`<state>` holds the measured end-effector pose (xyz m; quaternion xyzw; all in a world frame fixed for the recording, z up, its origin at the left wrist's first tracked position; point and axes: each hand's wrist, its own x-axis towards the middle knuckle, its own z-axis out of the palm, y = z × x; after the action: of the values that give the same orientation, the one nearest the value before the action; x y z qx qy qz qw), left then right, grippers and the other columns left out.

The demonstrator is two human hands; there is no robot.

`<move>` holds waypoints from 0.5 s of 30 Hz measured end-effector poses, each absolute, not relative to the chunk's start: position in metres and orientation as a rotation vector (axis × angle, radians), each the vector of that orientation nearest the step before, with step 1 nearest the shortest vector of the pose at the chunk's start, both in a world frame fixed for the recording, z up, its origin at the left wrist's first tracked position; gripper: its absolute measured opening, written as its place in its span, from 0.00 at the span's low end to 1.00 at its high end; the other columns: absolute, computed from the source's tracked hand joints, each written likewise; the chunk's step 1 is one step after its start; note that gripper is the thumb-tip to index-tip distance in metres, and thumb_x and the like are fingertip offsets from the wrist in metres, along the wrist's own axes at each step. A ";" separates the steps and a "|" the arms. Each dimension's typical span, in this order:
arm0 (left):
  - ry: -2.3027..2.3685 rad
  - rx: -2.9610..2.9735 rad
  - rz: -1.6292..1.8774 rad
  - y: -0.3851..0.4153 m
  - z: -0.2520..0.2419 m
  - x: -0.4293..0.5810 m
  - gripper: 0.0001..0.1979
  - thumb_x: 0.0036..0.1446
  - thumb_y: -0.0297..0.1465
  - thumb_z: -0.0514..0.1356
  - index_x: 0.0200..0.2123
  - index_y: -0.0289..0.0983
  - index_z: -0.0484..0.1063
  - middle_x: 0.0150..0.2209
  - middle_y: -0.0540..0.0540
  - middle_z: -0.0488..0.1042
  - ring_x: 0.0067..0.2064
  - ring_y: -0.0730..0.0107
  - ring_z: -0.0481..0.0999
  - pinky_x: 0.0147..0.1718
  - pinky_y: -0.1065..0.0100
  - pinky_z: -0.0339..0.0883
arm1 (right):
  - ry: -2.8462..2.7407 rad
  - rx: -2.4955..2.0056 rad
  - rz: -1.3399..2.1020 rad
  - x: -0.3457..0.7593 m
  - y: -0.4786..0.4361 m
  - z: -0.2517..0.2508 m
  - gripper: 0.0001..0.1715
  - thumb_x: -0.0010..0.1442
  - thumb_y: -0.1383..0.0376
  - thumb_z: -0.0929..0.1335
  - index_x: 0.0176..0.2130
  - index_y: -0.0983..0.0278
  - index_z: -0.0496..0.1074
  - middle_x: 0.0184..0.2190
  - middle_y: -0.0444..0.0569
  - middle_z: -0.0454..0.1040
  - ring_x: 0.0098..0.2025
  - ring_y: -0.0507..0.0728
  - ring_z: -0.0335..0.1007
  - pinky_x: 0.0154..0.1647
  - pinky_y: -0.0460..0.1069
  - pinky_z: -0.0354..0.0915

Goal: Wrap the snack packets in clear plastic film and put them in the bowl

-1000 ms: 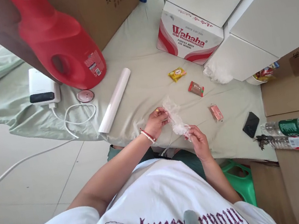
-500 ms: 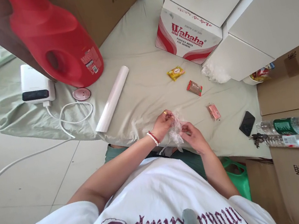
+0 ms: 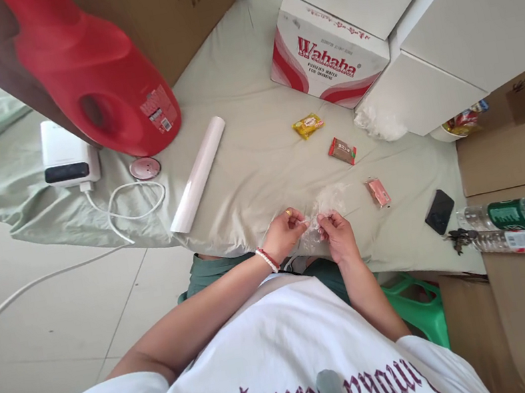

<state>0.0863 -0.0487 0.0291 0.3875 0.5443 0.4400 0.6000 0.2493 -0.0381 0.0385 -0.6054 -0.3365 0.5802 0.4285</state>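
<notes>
My left hand (image 3: 286, 231) and my right hand (image 3: 336, 235) are close together at the near edge of a pale green cloth (image 3: 255, 157). Both pinch a thin, crumpled clear plastic bag (image 3: 323, 207), which spreads out beyond my fingertips onto the cloth. A ring is on my left hand and a red and white bracelet on that wrist. Three wrapped snacks lie just beyond: a yellow one (image 3: 308, 125), a brown one (image 3: 342, 150) and a pink one (image 3: 378, 191).
A red detergent jug (image 3: 99, 76), a white charger with cable (image 3: 69, 161), a small round pink disc (image 3: 144, 168) and a white roll (image 3: 198, 174) lie left. A Wahaha carton (image 3: 328, 63), cardboard boxes, a phone (image 3: 439, 211), keys and water bottles (image 3: 516, 226) sit right.
My hands came together from apart and dropped toward the cloth's near edge. The bag, earlier bunched and stretched between them, now lies spread flatter in front of my fingers.
</notes>
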 end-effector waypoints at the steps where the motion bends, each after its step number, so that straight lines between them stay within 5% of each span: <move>1: 1.228 0.822 1.055 -0.048 0.028 0.083 0.19 0.47 0.45 0.71 0.32 0.39 0.70 0.27 0.53 0.69 0.29 0.72 0.67 0.31 0.68 0.63 | -0.787 -1.501 1.475 0.254 -0.037 0.039 0.24 0.45 0.51 0.81 0.30 0.61 0.71 0.21 0.37 0.67 0.23 0.48 0.60 0.20 0.44 0.57; 8: 1.182 0.470 1.115 -0.054 0.023 0.067 0.28 0.42 0.50 0.75 0.34 0.39 0.67 0.28 0.55 0.68 0.30 0.74 0.70 0.32 0.67 0.73 | -0.559 -1.420 1.710 0.282 -0.044 0.042 0.24 0.39 0.59 0.85 0.30 0.64 0.76 0.24 0.42 0.74 0.26 0.48 0.67 0.21 0.41 0.64; 12: 1.371 0.692 1.113 -0.061 0.022 0.061 0.21 0.51 0.47 0.70 0.35 0.40 0.67 0.29 0.52 0.69 0.29 0.70 0.71 0.31 0.65 0.70 | -0.578 -1.327 1.738 0.286 -0.048 0.044 0.20 0.40 0.64 0.84 0.31 0.64 0.79 0.28 0.44 0.77 0.29 0.49 0.71 0.27 0.43 0.70; 15: 1.539 1.124 1.242 -0.065 0.032 0.061 0.14 0.56 0.41 0.68 0.38 0.40 0.71 0.38 0.45 0.74 0.39 0.64 0.74 0.40 0.61 0.71 | -0.590 -1.376 1.685 0.283 -0.049 0.046 0.18 0.40 0.63 0.84 0.30 0.64 0.78 0.28 0.45 0.78 0.28 0.51 0.71 0.25 0.45 0.69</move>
<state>0.0607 -0.0648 0.0319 0.4484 0.6141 0.4956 0.4198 0.2831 -0.0490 0.0463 -0.5512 -0.2365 0.6750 0.4296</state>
